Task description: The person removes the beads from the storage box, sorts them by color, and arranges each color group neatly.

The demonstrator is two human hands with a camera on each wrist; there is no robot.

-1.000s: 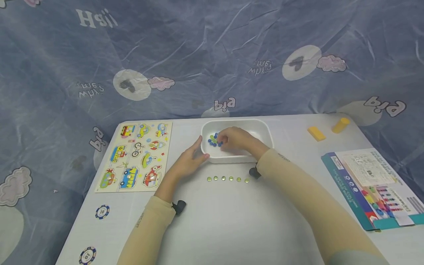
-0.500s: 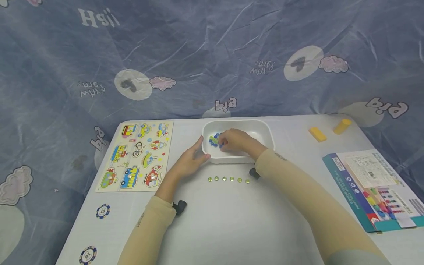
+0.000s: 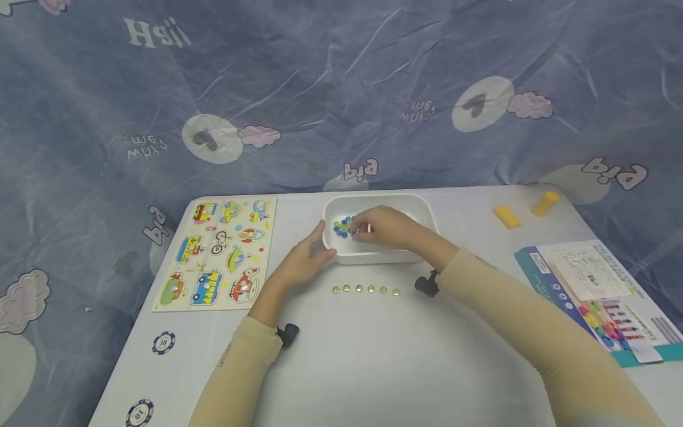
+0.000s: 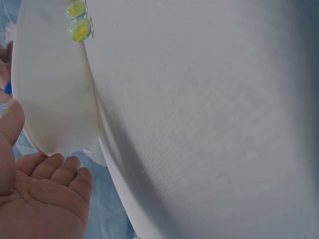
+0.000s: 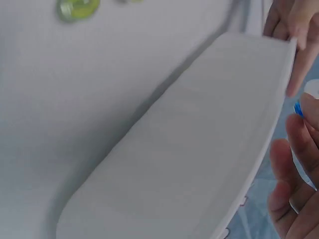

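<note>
A white plastic tray stands at the back middle of the table, with a cluster of blue and green glass beads at its left end. My right hand reaches into the tray and pinches a blue glass bead between thumb and fingertips. At the tray's left corner, my left hand rests with extended fingers along the side, its thumb at the rim. In front of the tray lies a row of several yellow-green glass beads. The right hand hides part of the tray floor.
A wooden vehicle puzzle board lies on the left, with poker chips nearer the front. To the right are a yellow block, a yellow cylinder and a flat printed box. A patterned cloth hangs behind the table.
My right forearm has swung out to the right, and the right hand's fingers have shifted slightly beside the bead cluster. The left hand and the bead row stay where they were.
</note>
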